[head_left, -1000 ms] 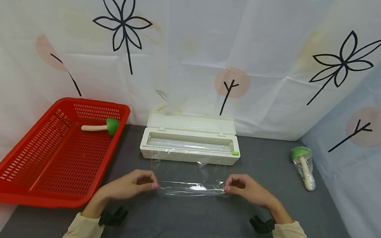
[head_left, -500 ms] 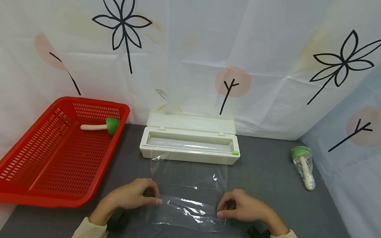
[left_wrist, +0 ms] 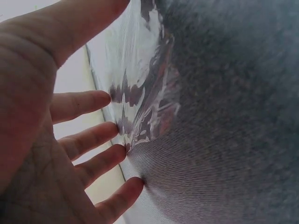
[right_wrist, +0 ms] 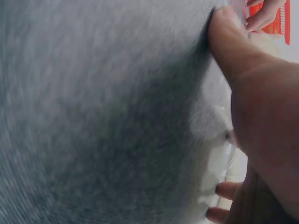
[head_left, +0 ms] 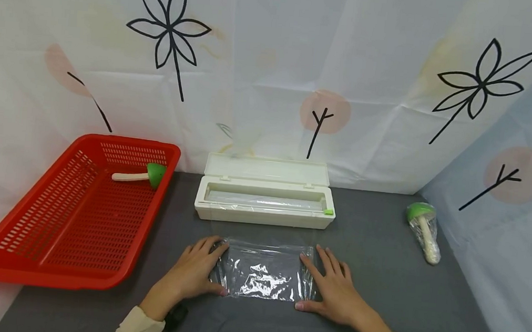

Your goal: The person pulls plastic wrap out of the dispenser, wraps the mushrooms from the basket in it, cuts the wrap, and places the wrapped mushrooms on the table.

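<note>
A sheet of clear plastic wrap (head_left: 263, 274) lies on the grey cloth in front of the white wrap dispenser (head_left: 263, 217), glossy and wrinkled toward its sides. My left hand (head_left: 197, 271) touches its left edge with spread fingers; in the left wrist view the fingertips (left_wrist: 112, 128) rest along the gathered film (left_wrist: 145, 93). On the right edge, my right hand (head_left: 333, 290) lies with fingers spread and the thumb near the sheet's front corner. The dispenser's lid stands open, with the film roll (head_left: 265, 201) showing inside.
At the left stands a red basket (head_left: 80, 280) holding a green-capped toy mushroom (head_left: 155, 175). A second green-capped mushroom (head_left: 424, 232), wrapped in film, lies at the far right near the white fabric wall (head_left: 380, 160).
The film, drawn toward me from the dispenser at first, now lies flatter on the cloth. Both hands have gone from pinching its corners to spread fingers on its sides.
</note>
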`<state>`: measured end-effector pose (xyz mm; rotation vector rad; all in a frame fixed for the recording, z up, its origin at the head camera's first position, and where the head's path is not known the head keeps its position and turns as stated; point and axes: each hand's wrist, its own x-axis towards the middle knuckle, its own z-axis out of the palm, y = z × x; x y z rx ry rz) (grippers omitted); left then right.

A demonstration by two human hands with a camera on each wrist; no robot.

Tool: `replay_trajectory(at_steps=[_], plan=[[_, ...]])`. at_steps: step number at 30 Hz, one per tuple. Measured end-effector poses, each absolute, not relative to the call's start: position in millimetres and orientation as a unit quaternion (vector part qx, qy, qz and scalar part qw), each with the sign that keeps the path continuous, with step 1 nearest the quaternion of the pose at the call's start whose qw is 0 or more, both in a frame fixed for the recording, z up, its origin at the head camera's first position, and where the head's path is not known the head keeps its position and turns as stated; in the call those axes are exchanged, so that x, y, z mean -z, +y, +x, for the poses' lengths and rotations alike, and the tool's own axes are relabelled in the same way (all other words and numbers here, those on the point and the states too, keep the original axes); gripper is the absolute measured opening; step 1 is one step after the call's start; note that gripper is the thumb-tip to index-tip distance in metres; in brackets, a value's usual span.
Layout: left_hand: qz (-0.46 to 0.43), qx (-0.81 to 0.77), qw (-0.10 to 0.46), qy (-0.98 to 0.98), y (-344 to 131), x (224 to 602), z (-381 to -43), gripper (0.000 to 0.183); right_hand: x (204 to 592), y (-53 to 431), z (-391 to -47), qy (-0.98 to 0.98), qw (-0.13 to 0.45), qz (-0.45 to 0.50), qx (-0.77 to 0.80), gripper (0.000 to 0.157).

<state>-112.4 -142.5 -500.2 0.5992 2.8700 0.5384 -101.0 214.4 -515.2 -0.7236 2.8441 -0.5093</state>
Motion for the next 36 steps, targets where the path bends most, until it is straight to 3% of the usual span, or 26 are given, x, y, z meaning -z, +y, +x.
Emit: replay_trajectory(at_steps=[7, 16, 26, 32, 36], plan=[[0.196, -0.182, 0.074, 0.961, -141, 502, -121, 0.1, 520, 220, -109, 0.947, 0.092, -0.226, 0.207, 0.108], [0.189, -0.186, 0.071, 0.962, -140, 504, -122, 0.102, 519, 214, -110, 0.95, 0.062, -0.201, 0.233, 0.086], [0.191, -0.235, 0.063, 0.951, -152, 506, -125, 0.1, 522, 214, -110, 0.957, 0.075, -0.191, 0.203, 0.089], [0.184, -0.279, -0.011, 0.942, -161, 491, -115, 0.084, 519, 212, -110, 0.957, 0.086, -0.188, 0.203, 0.089], [0.164, -0.31, -0.106, 0.93, -171, 471, -106, 0.07, 519, 211, -111, 0.957, 0.087, -0.187, 0.202, 0.09]])
